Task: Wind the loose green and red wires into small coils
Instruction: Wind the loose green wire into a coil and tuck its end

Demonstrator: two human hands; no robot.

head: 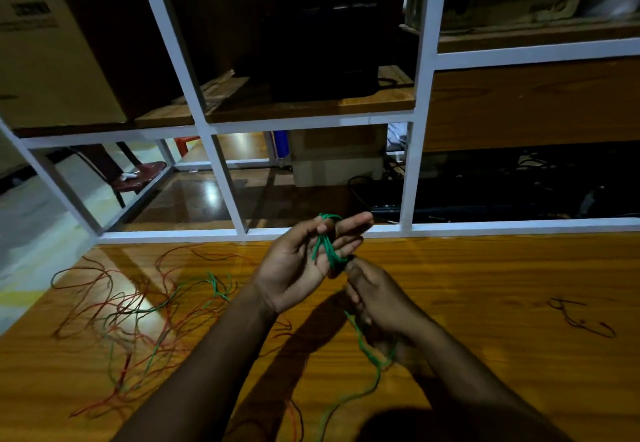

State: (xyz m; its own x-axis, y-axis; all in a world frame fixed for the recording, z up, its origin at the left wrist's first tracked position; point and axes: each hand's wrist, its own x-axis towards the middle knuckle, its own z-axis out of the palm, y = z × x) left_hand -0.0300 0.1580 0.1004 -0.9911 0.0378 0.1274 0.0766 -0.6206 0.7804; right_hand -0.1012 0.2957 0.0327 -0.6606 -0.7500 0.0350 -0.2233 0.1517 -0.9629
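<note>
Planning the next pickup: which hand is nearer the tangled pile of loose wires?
Left hand, just right of the loose wires; right hand lies farther right, beyond it.

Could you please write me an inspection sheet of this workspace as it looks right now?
Surface: glossy orange-brown wooden table, with lamp glare at its left.
Job's things: thin green wire looped around the left hand's fingers, its tail running down past the right hand towards the near edge; tangled pile of loose red and green wires on the table's left.
Clutter: small dark wire scrap at the table's right.
Hands: left hand raised, palm up, fingers extended inside the loops; right hand pinches the green wire just below.
Cables: black cables on the floor behind.
Surroundings: white metal shelf frame, cardboard box, red stool.
</note>
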